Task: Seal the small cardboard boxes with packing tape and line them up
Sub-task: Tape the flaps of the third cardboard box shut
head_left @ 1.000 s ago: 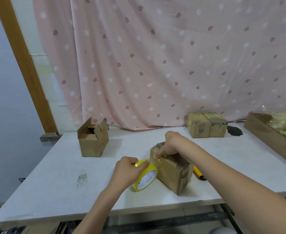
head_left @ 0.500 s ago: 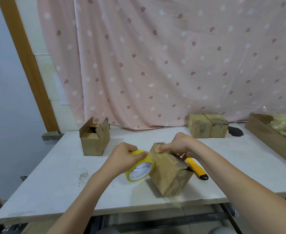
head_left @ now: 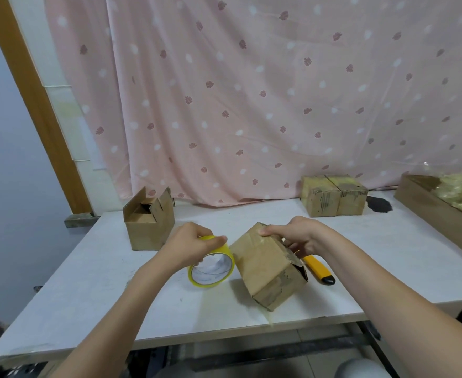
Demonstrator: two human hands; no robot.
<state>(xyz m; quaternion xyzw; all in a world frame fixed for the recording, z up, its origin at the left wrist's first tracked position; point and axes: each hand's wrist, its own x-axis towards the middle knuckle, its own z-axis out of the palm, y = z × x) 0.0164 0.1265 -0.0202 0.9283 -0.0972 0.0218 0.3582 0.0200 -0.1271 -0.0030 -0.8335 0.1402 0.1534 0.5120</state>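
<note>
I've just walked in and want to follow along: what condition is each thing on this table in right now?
Box in hand: flaps closed, tilted, gripped by the right hand.
Tape roll: on edge beside that box, held by the left hand.
Left box: flaps open, upright.
Two far boxes: closed, side by side.
Yellow knife: lying flat.

Near tabletop (head_left: 88, 296) centre: tilted box (head_left: 268, 268), tape roll (head_left: 210, 268) just left of it, knife (head_left: 318, 271) behind to its right. Open box (head_left: 149, 225) back left. Two closed boxes (head_left: 333, 199) side by side back right; tray (head_left: 437, 214) at far right.
</note>
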